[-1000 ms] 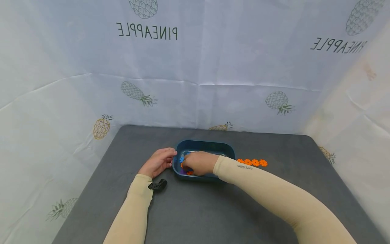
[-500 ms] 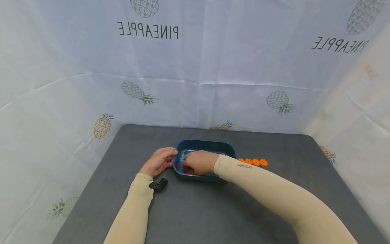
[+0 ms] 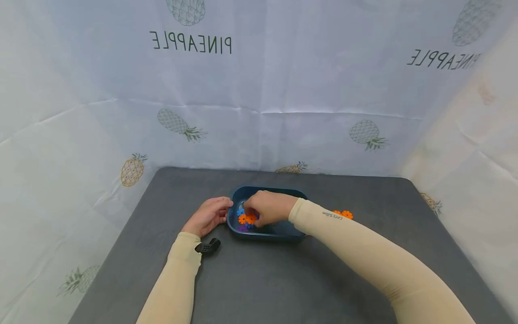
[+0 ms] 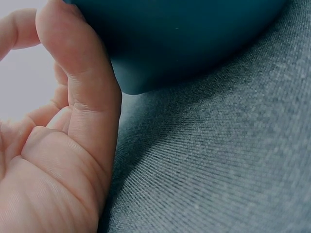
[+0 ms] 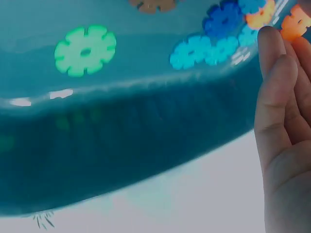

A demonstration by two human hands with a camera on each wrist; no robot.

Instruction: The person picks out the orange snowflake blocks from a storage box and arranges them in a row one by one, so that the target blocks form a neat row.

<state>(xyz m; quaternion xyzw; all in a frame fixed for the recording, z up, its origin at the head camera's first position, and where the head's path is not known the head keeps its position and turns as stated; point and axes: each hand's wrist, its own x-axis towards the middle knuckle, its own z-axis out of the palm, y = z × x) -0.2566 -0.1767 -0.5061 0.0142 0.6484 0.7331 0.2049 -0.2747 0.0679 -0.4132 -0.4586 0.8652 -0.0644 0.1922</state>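
Note:
A dark teal plastic bin (image 3: 275, 188) stands on the table. At its left end my left hand (image 3: 208, 216) touches the rim, fingers loosely bent; in the left wrist view the hand (image 4: 82, 107) lies along the bin's outer wall (image 4: 184, 39). Over the bin's left half my right hand (image 3: 270, 208) reaches inside. Its fingertips pinch an orange flower-shaped plastic disc (image 5: 295, 23), partly hidden by the fingers. Around them in the bin lie more notched discs: a dark blue disc (image 5: 222, 19), light blue discs (image 5: 189, 52) and a purple disc (image 3: 242, 228). A green disc (image 5: 85, 51) lies apart on the bin's floor.
Right of the bin, orange discs (image 3: 346, 214) lie on the grey table (image 3: 259, 279), partly covered by the right sleeve (image 3: 356, 238). Behind and beside the table hangs a white cloth (image 3: 259, 144) with pineapple prints. A black strap (image 3: 208, 246) is at the left wrist.
My right hand has risen a little and shifted right inside the bin, uncovering orange discs at its left end. The sleeve now hides more of the orange row. My left hand stays at the rim.

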